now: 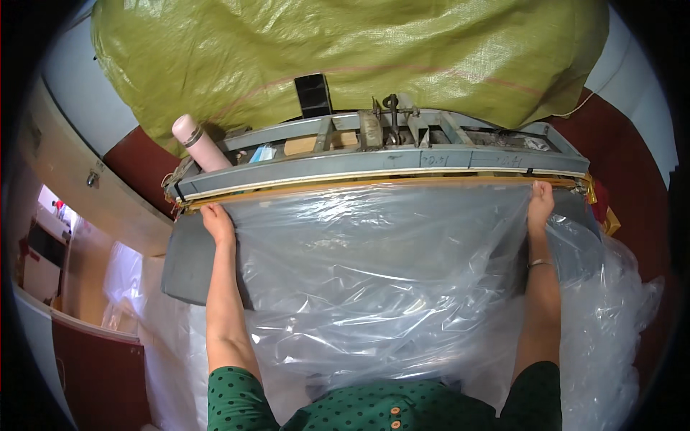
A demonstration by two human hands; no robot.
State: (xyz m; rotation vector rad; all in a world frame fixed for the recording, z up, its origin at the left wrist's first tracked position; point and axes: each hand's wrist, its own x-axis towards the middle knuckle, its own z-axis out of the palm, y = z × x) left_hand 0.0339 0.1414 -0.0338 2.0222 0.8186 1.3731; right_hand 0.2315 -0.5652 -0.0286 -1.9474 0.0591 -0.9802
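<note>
A wide sheet of clear plastic film [374,273] is stretched between my two hands. My left hand [218,223] is closed on its upper left corner, and my right hand [540,203] pinches the upper right corner. The film's top edge lies along an orange-brown strip [388,184] at the front of a long grey metal frame [345,161], which looks like a bag sealer. Beneath the film is a dark grey board [188,262]. The film's lower part hangs in folds toward my body.
On the frame stand a pink flask [201,146] at the left and a dark phone [313,95] behind. A metal clamp [392,118] sits mid-frame. A yellow-green woven sheet [345,50] covers the back. More crumpled film [607,323] lies at right; a door [86,158] stands at left.
</note>
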